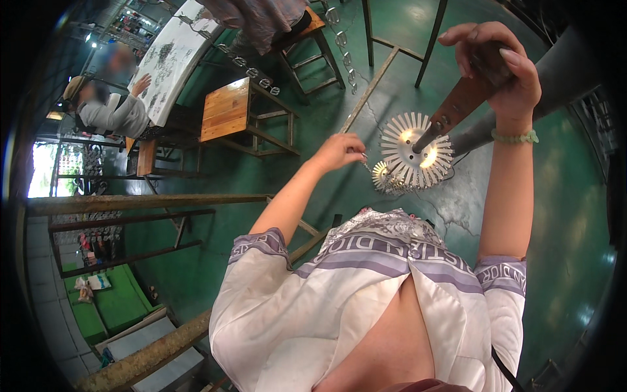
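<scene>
My right hand (513, 75), a green bead bracelet at its wrist, is raised at the upper right. Its fingers wrap the upper end of a rusty flat metal arm (460, 104). From the arm's lower end a dark rod (428, 138) reaches down over a large silver disc (396, 142) with radial slots round its rim. Left of the disc, my left hand (338, 154) has its fingers curled together; what they hold, if anything, I cannot make out. Below its fingertips sits a smaller slotted disc (379, 173), with a heap of small metal pieces (395, 186) beside it.
A thick grey pipe (562, 75) slants behind my right hand. A metal bar (372, 88) runs beyond my left hand. Wooden stools (225, 108), hanging chains (238, 60) and a white table (173, 55) are at upper left, where a person in grey (121, 114) sits.
</scene>
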Demonstrator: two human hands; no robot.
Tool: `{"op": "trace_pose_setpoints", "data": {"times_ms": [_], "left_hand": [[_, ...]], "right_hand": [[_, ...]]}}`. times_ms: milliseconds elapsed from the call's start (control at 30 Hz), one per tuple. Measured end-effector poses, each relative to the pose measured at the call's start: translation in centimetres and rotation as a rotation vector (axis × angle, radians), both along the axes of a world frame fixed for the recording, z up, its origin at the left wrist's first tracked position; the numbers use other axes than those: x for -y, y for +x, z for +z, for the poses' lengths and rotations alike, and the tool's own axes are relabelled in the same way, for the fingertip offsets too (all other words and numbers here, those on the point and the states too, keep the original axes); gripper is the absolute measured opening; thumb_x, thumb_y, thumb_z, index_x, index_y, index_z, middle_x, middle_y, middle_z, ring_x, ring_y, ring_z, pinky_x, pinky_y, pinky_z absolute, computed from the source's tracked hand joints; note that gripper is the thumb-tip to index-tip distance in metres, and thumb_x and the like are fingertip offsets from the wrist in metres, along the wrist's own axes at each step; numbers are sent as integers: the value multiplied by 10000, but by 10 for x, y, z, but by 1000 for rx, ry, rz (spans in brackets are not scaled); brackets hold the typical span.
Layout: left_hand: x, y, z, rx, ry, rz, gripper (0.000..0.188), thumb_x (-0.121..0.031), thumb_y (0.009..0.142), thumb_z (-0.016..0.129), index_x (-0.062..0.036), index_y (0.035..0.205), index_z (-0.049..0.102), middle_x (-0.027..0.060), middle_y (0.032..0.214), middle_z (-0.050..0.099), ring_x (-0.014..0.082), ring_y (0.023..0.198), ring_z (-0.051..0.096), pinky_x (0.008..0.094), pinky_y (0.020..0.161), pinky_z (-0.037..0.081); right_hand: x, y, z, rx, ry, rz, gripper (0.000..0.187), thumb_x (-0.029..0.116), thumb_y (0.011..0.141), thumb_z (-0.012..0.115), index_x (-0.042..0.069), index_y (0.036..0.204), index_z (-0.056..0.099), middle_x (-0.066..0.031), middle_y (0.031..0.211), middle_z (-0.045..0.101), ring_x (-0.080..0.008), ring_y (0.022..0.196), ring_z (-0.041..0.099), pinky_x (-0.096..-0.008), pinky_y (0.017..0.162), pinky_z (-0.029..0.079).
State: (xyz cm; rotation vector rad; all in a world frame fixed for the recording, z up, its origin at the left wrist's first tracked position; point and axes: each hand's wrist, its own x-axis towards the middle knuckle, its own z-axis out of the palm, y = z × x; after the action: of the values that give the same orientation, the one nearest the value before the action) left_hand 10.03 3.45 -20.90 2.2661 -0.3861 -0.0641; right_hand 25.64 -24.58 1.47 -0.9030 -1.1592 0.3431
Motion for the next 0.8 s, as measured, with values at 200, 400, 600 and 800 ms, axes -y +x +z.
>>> {"op": "trace_pose_setpoints", "data": {"times_ms": [200,400,600,800], "left_hand": [[30,-9,-54,4,110,-40,209,-210,686,746,-66,803,651,57,786,592,236,684,596,349,604,459],[38,-10,-74,-142,144,-14,195,-259,683,729,-123,814,680,38,831,611,263,780,608,387,669,472],[47,-7,-76,-118,170,-22,199,-261,683,726,-131,827,683,33,849,615,260,794,609,386,679,476],[31,-2,-46,-126,175,2,224,-193,698,721,-95,894,675,65,840,616,259,758,617,371,664,482]], "right_hand": [[-3,-2,0,19,5,15,404,304,814,410,-3,1049,528,-328,1110,527,-143,668,457,-225,628,405],[-6,-1,-3,14,1,18,393,300,809,415,0,1037,526,-337,1116,525,-141,652,461,-232,624,416],[-7,-4,1,23,4,13,380,298,809,414,1,1020,526,-340,1088,536,-146,634,467,-240,612,419],[-7,-6,2,13,0,-1,384,299,801,427,-11,1004,529,-324,1034,558,-157,614,470,-247,590,417]]}}
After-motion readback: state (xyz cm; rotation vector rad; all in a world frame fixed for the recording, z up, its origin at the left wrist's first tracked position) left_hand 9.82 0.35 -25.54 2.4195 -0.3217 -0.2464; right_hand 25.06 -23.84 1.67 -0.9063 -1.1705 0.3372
